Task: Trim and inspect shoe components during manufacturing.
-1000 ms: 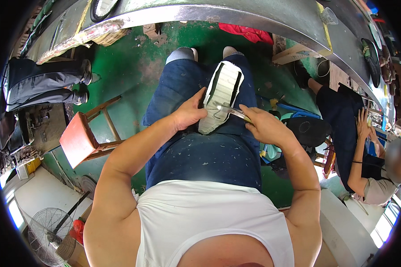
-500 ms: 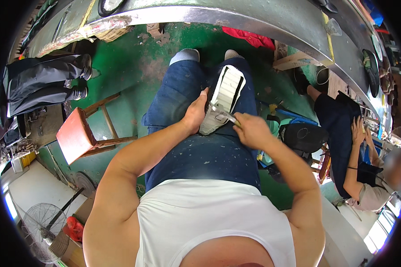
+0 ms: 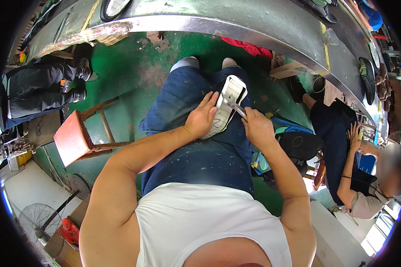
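A shoe (image 3: pixel 233 90) lies sole up along my lap, its long pale underside edged in black at the upper right. My left hand (image 3: pixel 201 118) rests against its left side with the fingers stretched out and slightly apart. In my right hand (image 3: pixel 259 129) is a metal hammer (image 3: pixel 239 110), gripped by the handle. The hammer's head is over the middle of the sole, at or just above it; I cannot tell whether they touch. The near end of the shoe is partly hidden by my left hand.
A metal-edged workbench (image 3: pixel 187 20) curves across the far side, with shoes on it. To the left stands a red-seated wooden stool (image 3: pixel 69 138); a fan (image 3: pixel 39 229) is at lower left. Another person (image 3: pixel 356 178) sits at right, near a black-seated stool (image 3: pixel 300 144).
My left hand has shifted up along the shoe and its fingers now lie straighter. The shoe has moved slightly to the right and away, and the hammer's head has moved up the sole.
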`<state>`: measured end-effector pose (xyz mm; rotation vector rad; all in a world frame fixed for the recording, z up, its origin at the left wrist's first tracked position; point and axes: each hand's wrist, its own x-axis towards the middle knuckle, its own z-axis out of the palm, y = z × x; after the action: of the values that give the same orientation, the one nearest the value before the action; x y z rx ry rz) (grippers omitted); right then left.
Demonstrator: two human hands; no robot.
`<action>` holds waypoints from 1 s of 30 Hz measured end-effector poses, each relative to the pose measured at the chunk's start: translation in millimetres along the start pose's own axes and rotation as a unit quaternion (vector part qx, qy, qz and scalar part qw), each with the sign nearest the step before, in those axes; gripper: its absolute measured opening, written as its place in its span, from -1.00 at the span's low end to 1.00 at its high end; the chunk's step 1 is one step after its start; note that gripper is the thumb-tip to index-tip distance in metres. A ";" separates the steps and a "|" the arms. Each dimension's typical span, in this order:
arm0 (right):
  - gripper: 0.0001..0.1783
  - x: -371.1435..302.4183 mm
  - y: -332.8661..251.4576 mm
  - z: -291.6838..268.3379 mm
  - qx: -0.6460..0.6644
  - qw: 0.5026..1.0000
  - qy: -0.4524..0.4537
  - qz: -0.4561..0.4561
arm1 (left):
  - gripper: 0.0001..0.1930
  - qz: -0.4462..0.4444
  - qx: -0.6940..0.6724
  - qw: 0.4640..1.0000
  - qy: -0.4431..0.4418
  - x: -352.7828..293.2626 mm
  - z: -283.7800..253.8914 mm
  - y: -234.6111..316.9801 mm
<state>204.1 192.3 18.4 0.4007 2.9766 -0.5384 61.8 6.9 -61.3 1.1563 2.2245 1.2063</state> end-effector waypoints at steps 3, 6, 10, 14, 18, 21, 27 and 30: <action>-0.64 -12.8 9.2 20.4 0.050 0.998 0.028 0.039 | -0.45 0.006 0.080 0.988 -0.131 7.0 -17.4 14.9; -0.75 -19.4 13.2 11.8 0.081 0.995 0.001 0.051 | -0.44 0.009 0.099 0.977 -0.191 16.4 -26.3 13.9; -0.70 8.2 32.7 -43.1 0.282 0.877 -0.316 0.227 | -0.42 -0.048 0.121 0.959 -0.252 31.1 -34.0 16.1; -0.64 14.8 14.8 -22.0 0.256 0.963 0.027 0.076 | -0.39 -0.030 0.151 0.952 -0.265 37.8 -34.3 27.1; -0.60 32.6 13.7 3.2 0.130 0.982 -0.097 0.093 | -0.35 -0.033 0.199 0.925 -0.322 43.2 -45.4 42.1; -0.59 26.8 7.6 1.5 0.155 0.982 -0.078 0.076 | -0.26 -0.072 0.089 0.972 -0.203 -0.1 -32.8 12.8; -0.61 -29.6 22.8 60.3 0.379 0.909 0.120 0.121 | 0.02 -0.198 -0.074 0.930 -0.299 14.0 -62.6 22.2; -0.54 -24.8 20.2 41.7 0.299 0.941 0.049 0.150 | 0.08 -0.172 -0.057 0.923 -0.339 30.1 -70.2 18.9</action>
<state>235.2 189.8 -23.8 0.9273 2.6910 -1.4115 8.7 -0.3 -3.6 0.8993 1.7000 0.6447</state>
